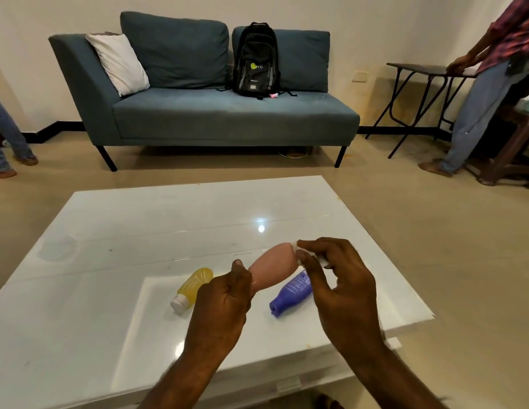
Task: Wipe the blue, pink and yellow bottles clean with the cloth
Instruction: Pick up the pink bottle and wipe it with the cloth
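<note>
Head view: left hand (225, 299) fisted around the narrow end of the pink bottle (273, 268), holding it up off the white counter (95, 261), fat end tilted away. Right hand (340, 278) pinching a small white cloth (298, 252) against the bottle's fat end, fingers curled. Yellow bottle (192, 287) lies on its side on the counter, white cap toward the camera, left of the hands. Blue bottle (291, 293) lies on its side just below the right hand, partly hidden. Behind: blue sofa (228, 119) with a black backpack (256, 60).
</note>
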